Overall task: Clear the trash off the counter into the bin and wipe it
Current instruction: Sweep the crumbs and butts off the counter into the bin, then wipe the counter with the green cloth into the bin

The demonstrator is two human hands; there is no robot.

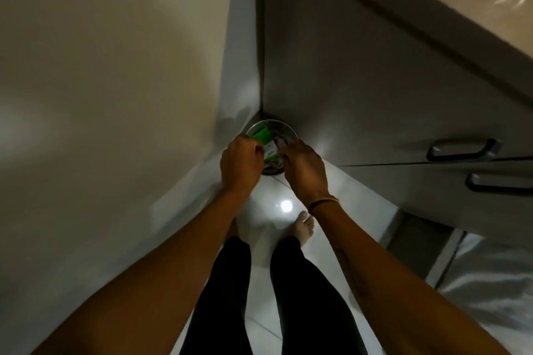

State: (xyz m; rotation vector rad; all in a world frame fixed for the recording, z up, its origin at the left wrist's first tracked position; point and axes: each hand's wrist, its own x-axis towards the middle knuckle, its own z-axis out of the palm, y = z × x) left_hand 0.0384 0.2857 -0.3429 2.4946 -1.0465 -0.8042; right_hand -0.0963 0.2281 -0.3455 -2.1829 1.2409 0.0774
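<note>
Legs in dark trousers (259, 297), nearest the lens, standing on a glossy white tiled floor (268, 199); one bare foot (304, 229) visible ahead of the right knee.

Forearms: both extended forward and down over the bin. A thin cord bracelet (323, 201) sits on the right wrist.

Left hand (240, 160): curled, knuckles up, fingers closed toward the green wrapper (264, 143). Contact appears to be a pinch at the wrapper's near edge, though the fingertips are hidden behind the knuckles.

Right hand (304, 168): also curled, fingers drawn together at the wrapper's other side. Whether it grips the same piece or a separate scrap cannot be told in the dim light.

Bin (284, 128): small, round, metal-rimmed, lid off or open, set on the floor in the corner where a pale wall (115, 81) meets a grey cabinet (375, 81). Mixed paper-like scraps already lie inside, too dark to itemise.

Trash, location: the green wrapper is held between the two hands directly above the bin mouth, partly within the rim.

Handling, as judged: thin packaging, light and crumpling, not fragile; possibly slick film. Best taken by an edge or bunched in a fist, and released low over the opening so it does not drift onto the floor.

Cabinet handles (461, 150): two bar pulls, at right, untouched.

Desk: not in view; wiping not yet begun, by the look of things.
</note>
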